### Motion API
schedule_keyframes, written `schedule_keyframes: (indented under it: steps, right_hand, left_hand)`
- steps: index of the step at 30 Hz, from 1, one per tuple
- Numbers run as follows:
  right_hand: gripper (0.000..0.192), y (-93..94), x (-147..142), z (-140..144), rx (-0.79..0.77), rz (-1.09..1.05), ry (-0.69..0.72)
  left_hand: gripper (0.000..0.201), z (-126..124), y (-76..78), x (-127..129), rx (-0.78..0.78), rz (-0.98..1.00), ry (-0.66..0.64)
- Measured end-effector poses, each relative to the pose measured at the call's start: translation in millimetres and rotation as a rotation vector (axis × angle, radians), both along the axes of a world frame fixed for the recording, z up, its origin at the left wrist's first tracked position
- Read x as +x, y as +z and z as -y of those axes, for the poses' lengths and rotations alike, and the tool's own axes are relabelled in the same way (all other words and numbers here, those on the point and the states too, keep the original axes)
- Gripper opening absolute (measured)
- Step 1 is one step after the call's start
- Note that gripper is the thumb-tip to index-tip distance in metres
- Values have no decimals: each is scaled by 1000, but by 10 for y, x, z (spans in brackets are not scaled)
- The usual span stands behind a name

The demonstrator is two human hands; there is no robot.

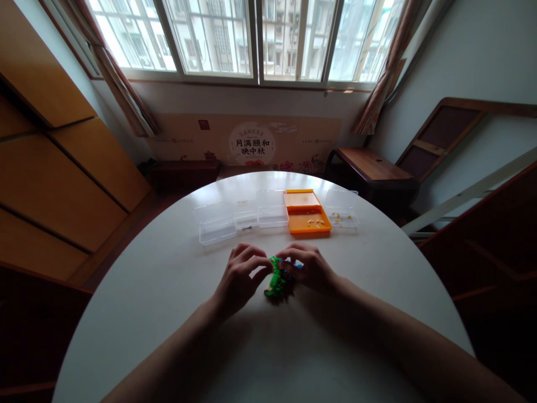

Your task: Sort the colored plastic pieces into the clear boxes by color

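Note:
A small green brick model [276, 281] with blue and red bits rests on the white round table [168, 302], between my two hands. My left hand [239, 277] pinches its left side with thumb and fingers. My right hand [306, 267] curls over its right side and covers part of it. Both hands meet over the model near the table's middle.
Behind the hands stands a row of boxes: clear plastic boxes [216, 223], an orange box [306, 214] with small yellow pieces in it, and a clear lid [342, 210] with several yellow pieces. A dark wooden bench [371, 165] stands past the table's far right edge.

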State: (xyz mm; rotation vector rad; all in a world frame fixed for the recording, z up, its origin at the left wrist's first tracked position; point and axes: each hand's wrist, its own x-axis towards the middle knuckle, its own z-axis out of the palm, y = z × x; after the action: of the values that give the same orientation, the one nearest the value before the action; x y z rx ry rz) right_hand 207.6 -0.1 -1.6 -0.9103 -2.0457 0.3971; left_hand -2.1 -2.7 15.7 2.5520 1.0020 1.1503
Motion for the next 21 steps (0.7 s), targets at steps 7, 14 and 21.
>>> schedule_keyframes:
  steps: [7, 14, 21]
  right_hand:
    - [13, 74, -77, 53, 8, -11, 111]
    - [12, 24, -74, 40, -118, -75, 93]
    - [12, -12, 24, -77, -72, -66, -84]
  left_hand:
    - [6, 24, 21, 52, 63, 72, 19]
    - [8, 10, -24, 61, 35, 52, 43]
    - [5, -22, -28, 0, 43, 56, 73]
